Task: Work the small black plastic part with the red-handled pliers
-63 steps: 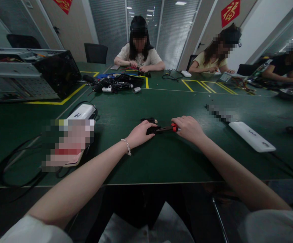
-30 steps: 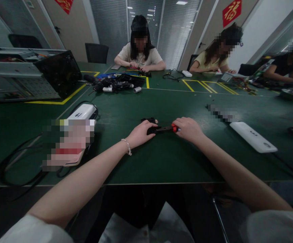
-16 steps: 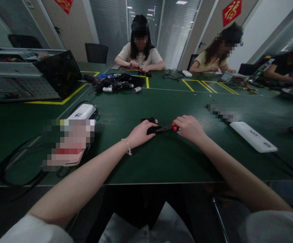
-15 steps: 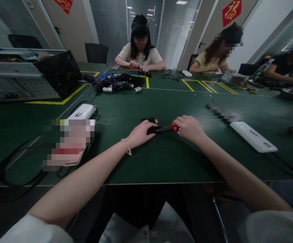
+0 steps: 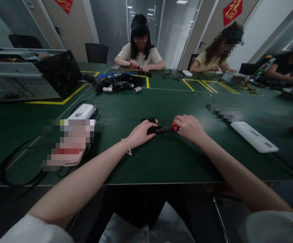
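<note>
My left hand (image 5: pixel 139 133) rests on the green table (image 5: pixel 161 158) with its fingers closed round a small black part (image 5: pixel 151 130). My right hand (image 5: pixel 189 128) is closed on the red handles of a pair of pliers (image 5: pixel 168 128). The pliers' dark jaws reach left and meet the black part. Another small black piece (image 5: pixel 149 119) lies on the table just beyond my left hand, apart from it.
A white box (image 5: pixel 82 111) with black cable (image 5: pixel 7 168) lies at the left, a white flat device (image 5: pixel 254 136) at the right. A computer case (image 5: pixel 22 74) stands far left, a heap of tools and cables (image 5: pixel 116 83) mid-table. Three people work at the far side.
Both hands stay in nearly the same place; my right hand with the pliers has shifted very slightly. The view has drifted a little.
</note>
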`<state>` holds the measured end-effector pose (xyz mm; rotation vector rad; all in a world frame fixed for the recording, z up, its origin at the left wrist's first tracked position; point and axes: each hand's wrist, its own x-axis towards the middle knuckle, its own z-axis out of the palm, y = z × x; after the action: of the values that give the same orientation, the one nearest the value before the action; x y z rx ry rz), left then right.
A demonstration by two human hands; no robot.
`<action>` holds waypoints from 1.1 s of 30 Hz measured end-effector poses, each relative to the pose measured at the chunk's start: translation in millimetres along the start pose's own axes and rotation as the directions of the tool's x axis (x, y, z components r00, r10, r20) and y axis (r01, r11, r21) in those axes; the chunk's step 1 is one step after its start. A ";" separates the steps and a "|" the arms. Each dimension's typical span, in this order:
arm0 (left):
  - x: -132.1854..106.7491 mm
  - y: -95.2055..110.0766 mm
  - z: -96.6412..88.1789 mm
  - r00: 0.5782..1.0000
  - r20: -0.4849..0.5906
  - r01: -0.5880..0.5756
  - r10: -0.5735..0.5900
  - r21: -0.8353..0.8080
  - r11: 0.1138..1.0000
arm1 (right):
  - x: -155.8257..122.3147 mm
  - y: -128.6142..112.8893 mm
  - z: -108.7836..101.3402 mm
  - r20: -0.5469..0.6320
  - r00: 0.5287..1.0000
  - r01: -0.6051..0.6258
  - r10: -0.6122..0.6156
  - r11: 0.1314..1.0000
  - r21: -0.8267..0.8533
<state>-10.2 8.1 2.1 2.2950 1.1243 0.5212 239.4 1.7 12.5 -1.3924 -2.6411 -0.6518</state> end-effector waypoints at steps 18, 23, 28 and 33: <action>0.3 0.2 0.1 1.000 0.000 0.003 -0.003 0.002 1.000 | 1.1 0.8 5.5 0.064 0.997 -0.054 0.051 0.998 0.042; 0.6 0.9 -0.4 1.000 -0.001 0.000 0.000 -0.002 1.000 | 0.3 0.4 1.4 0.034 0.999 -0.022 0.022 1.000 0.002; 1.2 -0.2 0.4 1.000 -0.001 -0.002 0.002 -0.007 1.000 | 0.4 -1.0 -1.4 0.001 1.000 -0.003 0.003 0.999 -0.051; 1.6 -1.7 2.5 1.000 -0.015 -0.021 0.021 0.011 1.000 | 1.5 -0.5 2.5 0.061 0.997 -0.051 0.049 0.998 0.029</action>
<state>-8.9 9.6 -0.8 2.3179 1.1138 0.5421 238.5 3.7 10.5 -1.4874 -2.6403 -0.5710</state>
